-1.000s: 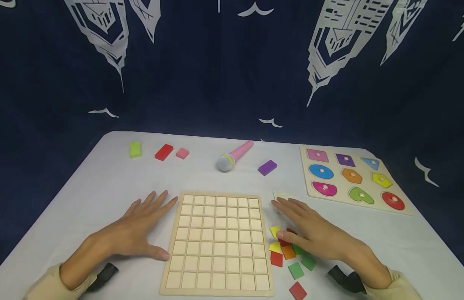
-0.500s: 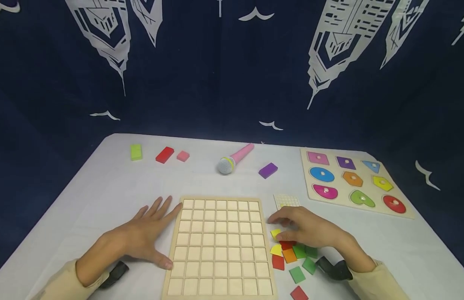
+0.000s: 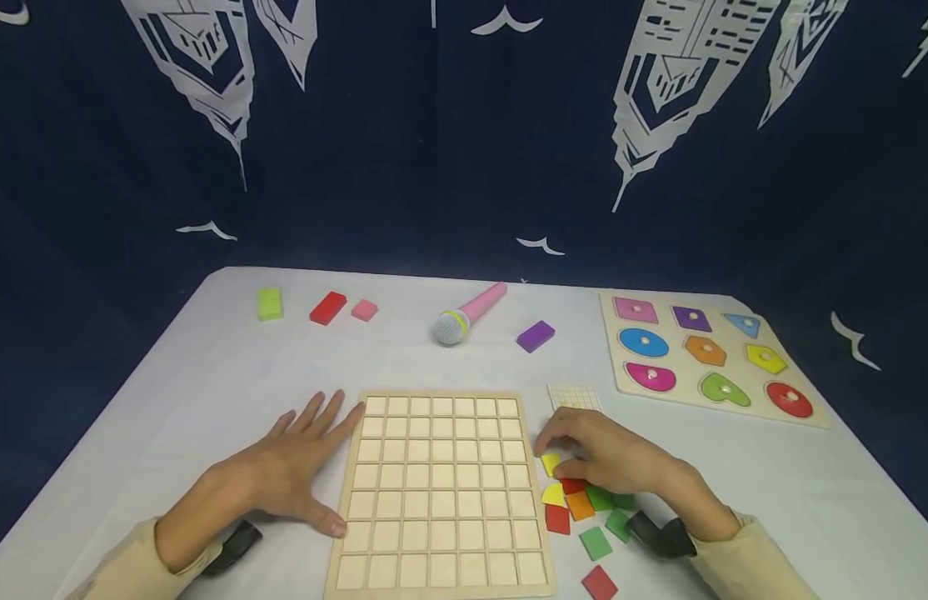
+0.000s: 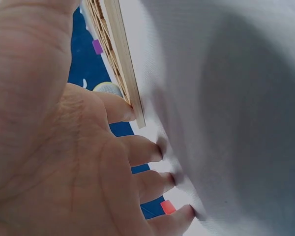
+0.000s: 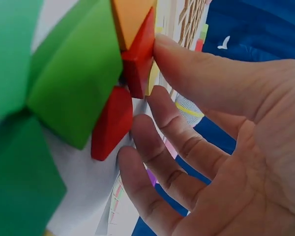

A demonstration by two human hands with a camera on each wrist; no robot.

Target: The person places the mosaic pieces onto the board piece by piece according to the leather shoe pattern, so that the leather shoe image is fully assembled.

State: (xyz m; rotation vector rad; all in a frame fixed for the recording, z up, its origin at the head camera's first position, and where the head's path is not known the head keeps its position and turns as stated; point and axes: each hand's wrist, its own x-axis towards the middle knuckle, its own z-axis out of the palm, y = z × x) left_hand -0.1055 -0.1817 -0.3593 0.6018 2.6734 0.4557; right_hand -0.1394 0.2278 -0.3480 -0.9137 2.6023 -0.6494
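Note:
A pale wooden grid board (image 3: pixel 438 477) lies flat between the hands. My left hand (image 3: pixel 272 471) is spread with the thumb and index fingertip at the board's left edge. In the left wrist view, the other fingertips (image 4: pixel 155 152) rest on the white table. My right hand (image 3: pixel 614 450) bends over small coloured tiles at the board's right. A yellow tile (image 3: pixel 550 464) shows between its thumb and fingers, which stand apart. In the right wrist view, the thumb's tip meets the edge of a red tile (image 5: pixel 137 64); a second red tile (image 5: pixel 112 123) and a green tile (image 5: pixel 78 78) sit nearby.
Above the right hand lies a small gridded card (image 3: pixel 574 396). A shape puzzle board (image 3: pixel 685 398) is at the far right. Toward the back are a pink toy microphone (image 3: pixel 467 315), a purple block (image 3: pixel 535 336), a red block (image 3: pixel 328 307) and a lime block (image 3: pixel 269 304).
The right hand has drawn back slightly from over the card and bent its fingers down toward the tiles, uncovering part of the card. The left hand has shifted slightly and stays spread at the board's edge.

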